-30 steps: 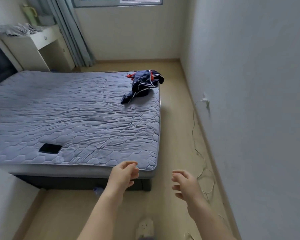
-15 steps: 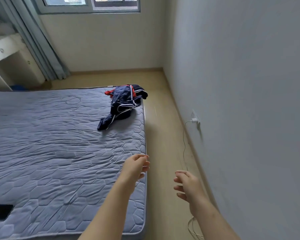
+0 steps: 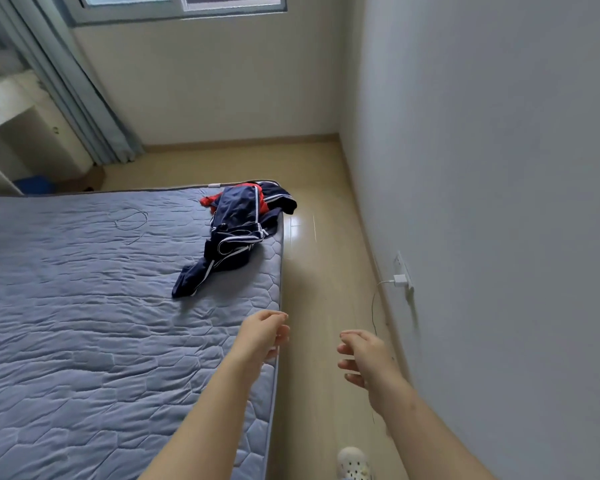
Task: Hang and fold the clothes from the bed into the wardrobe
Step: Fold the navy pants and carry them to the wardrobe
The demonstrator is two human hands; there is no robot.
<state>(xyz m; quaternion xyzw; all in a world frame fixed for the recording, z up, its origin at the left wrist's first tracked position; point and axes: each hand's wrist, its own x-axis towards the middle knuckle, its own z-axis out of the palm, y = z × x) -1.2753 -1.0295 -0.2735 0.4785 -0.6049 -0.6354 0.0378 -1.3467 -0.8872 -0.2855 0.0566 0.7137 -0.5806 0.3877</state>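
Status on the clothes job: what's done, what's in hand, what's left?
Done: nothing that can be confirmed; the wardrobe is out of view.
In hand: nothing. The left hand and right hand are empty, fingers loosely curled, held out near the right edge of the bed.
Left: the navy and red clothes pile lies crumpled at the far right corner, not yet picked up, hung or folded.

No legible text, nos. or brand marks are seen anywhere in view. Only plain white stripes are carried by the navy clothes on the bed, w/o lettering.
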